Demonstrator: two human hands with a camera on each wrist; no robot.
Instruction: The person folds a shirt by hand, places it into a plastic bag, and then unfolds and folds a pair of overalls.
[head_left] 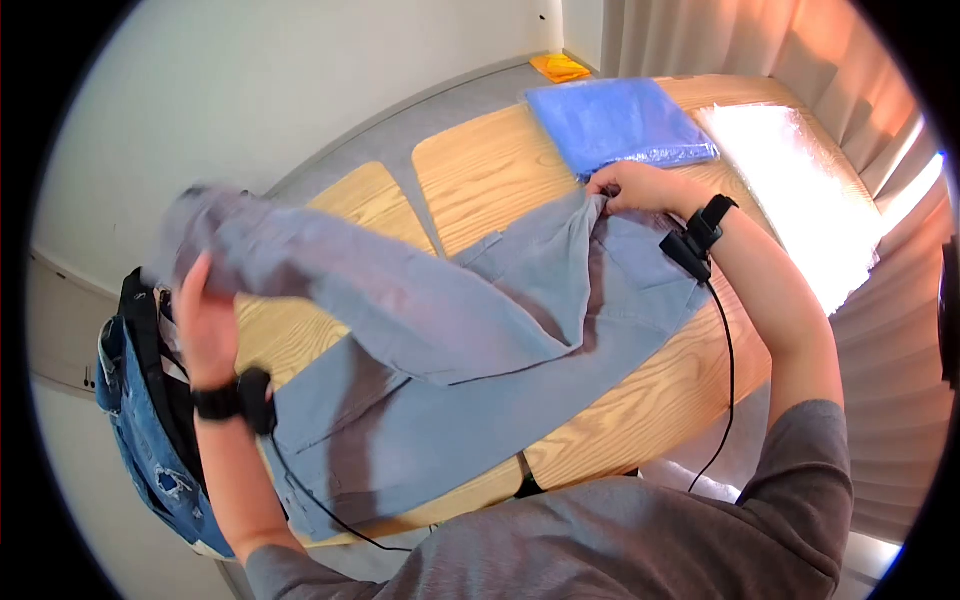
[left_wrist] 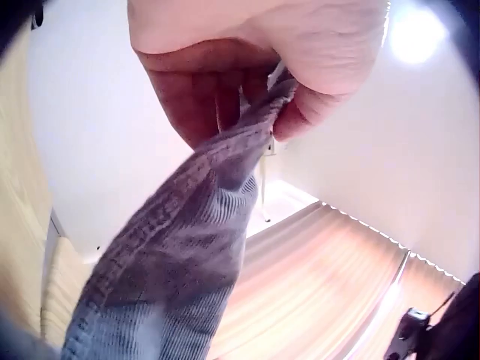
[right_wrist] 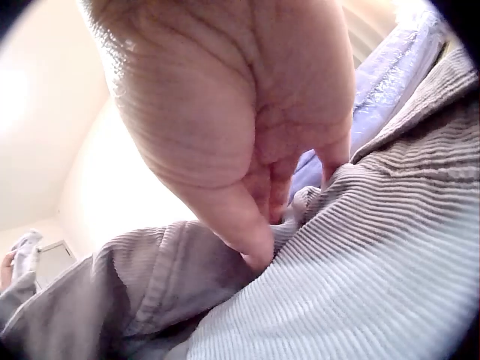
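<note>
Grey-blue corduroy trousers (head_left: 480,430) lie lengthwise over a wooden table, one leg flat along the near side. The other leg (head_left: 370,285) is lifted and folds across the middle. Raised at the left, my left hand (head_left: 207,335) holds the end of that leg; in the left wrist view its thumb and fingers pinch the stitched hem (left_wrist: 180,187). My right hand (head_left: 645,188) pinches the cloth near the top of the trousers at the far edge. Its fingertips sink into a ribbed fold (right_wrist: 300,214) in the right wrist view.
A blue item in clear plastic (head_left: 620,125) lies on the table (head_left: 490,165) beyond my right hand. Bright white wrapping (head_left: 800,190) covers the right end. Ripped denim (head_left: 155,440) hangs at the left. A yellow cloth (head_left: 560,67) is on the floor. Cables (head_left: 728,370) trail from both wrists.
</note>
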